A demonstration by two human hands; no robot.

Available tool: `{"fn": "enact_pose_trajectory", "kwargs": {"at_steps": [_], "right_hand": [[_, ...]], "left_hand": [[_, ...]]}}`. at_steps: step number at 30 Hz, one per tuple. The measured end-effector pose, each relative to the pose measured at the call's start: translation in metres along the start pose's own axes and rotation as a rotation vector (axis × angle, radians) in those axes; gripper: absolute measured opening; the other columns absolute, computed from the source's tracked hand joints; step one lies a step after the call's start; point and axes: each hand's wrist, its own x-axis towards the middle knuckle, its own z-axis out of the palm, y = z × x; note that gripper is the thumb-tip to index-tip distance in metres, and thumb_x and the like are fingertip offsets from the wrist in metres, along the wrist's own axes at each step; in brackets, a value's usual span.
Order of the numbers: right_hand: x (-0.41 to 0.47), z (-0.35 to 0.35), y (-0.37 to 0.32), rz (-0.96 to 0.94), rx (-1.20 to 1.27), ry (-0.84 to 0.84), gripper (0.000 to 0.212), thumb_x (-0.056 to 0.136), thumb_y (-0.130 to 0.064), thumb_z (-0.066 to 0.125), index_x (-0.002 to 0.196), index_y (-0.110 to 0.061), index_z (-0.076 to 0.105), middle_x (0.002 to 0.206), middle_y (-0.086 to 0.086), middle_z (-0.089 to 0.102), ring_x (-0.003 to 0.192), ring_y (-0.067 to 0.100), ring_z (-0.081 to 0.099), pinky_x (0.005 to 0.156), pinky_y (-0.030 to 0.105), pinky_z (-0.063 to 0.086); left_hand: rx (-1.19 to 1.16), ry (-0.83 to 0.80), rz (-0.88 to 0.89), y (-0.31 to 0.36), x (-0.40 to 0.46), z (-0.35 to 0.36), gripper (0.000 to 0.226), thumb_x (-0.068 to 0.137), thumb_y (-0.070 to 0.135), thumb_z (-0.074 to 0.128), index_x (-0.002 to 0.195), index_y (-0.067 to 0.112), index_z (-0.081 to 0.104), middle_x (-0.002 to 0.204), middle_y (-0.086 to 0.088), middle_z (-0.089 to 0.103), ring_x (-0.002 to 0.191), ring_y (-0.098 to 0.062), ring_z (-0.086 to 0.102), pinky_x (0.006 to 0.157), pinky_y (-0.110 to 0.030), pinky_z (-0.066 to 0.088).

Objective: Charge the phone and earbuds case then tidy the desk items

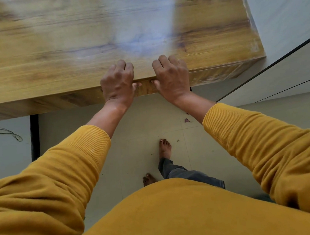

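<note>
left hand, right hand, fingers curled, arms outstretched

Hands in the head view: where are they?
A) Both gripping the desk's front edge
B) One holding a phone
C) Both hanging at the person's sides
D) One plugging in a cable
A: the left hand and right hand both curl over the wooden desk edge, fingers on top.

I can read no text, label, brand, number or sign anywhere on the glossy yellow-brown wood-grain desk before me.
</note>
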Motion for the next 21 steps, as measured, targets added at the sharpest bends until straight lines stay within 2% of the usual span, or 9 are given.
{"fn": "enact_pose_trajectory", "kwargs": {"at_steps": [11, 16, 19, 21], "right_hand": [[-0.002, 0.002, 0.000, -0.040, -0.022, 0.024, 0.040, 0.071, -0.033, 0.088, 0.100, -0.017, 0.065, 0.093, 0.003, 0.064, 0.081, 0.025, 0.060, 0.066, 0.036, 0.041], [-0.001, -0.002, 0.001, -0.035, 0.042, -0.024, 0.040, 0.074, -0.032, 0.084, 0.103, -0.016, 0.062, 0.098, 0.005, 0.063, 0.086, 0.027, 0.059, 0.069, 0.038, 0.042], [-0.003, -0.009, 0.001, -0.035, 0.086, -0.048, 0.034, 0.081, -0.039, 0.073, 0.101, -0.014, 0.062, 0.097, 0.005, 0.063, 0.086, 0.028, 0.058, 0.068, 0.038, 0.041], [-0.001, -0.016, 0.004, -0.020, 0.148, -0.054, 0.029, 0.085, -0.042, 0.061, 0.093, -0.013, 0.063, 0.091, 0.005, 0.064, 0.081, 0.027, 0.057, 0.065, 0.036, 0.041]], "left_hand": [[0.018, 0.042, 0.024, -0.003, 0.000, 0.013, 0.050, 0.073, 0.048, 0.092, 0.096, 0.013, 0.064, 0.096, -0.007, 0.066, 0.078, -0.027, 0.062, 0.058, -0.032, 0.034], [-0.048, 0.075, -0.031, -0.004, -0.006, 0.014, 0.045, 0.081, 0.043, 0.087, 0.102, 0.014, 0.061, 0.105, -0.010, 0.060, 0.088, -0.030, 0.059, 0.066, -0.038, 0.045], [-0.090, 0.042, -0.039, -0.002, -0.015, 0.009, 0.043, 0.088, 0.049, 0.080, 0.108, 0.014, 0.062, 0.110, -0.011, 0.060, 0.095, -0.030, 0.058, 0.075, -0.041, 0.050], [-0.156, 0.053, -0.039, -0.004, -0.018, 0.003, 0.038, 0.093, 0.049, 0.074, 0.106, 0.015, 0.067, 0.109, -0.010, 0.063, 0.095, -0.030, 0.060, 0.074, -0.040, 0.051]]}}
